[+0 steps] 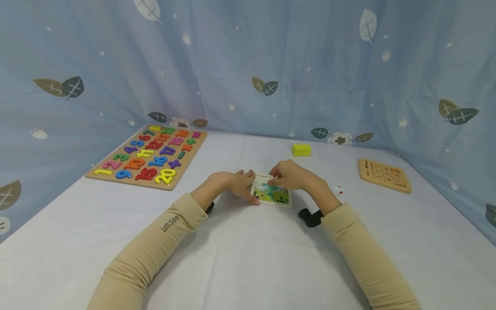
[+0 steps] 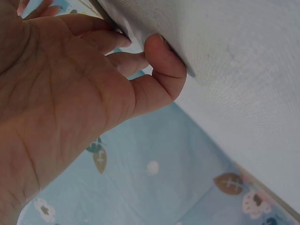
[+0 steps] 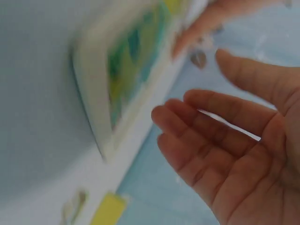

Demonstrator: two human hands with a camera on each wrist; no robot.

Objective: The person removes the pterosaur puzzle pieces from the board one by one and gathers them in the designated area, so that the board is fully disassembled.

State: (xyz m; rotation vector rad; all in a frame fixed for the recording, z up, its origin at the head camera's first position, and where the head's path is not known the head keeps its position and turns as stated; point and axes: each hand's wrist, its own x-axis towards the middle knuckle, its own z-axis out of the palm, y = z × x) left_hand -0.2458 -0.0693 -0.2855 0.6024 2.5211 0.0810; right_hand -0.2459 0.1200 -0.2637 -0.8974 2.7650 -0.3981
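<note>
A small wooden-framed picture board (image 1: 279,196) with a green and blue dinosaur scene lies flat on the white table. My left hand (image 1: 241,186) rests at its left side, the thumb on the near left corner. In the left wrist view, the fingers of this hand (image 2: 70,79) bend loosely beside the table cloth; its thumb is hidden. Over the board's far right part hovers my right hand (image 1: 288,174). The right wrist view has this hand (image 3: 234,150) with fingers apart from the thumb, holding nothing, beside the blurred board (image 3: 86,93).
A large number board (image 1: 131,181) with coloured numerals lies at the left. Behind the picture board is a yellow block (image 1: 301,150). A wooden number tray (image 1: 383,175) lies at the right. A small white printed piece (image 1: 336,190) lies beside my right wrist.
</note>
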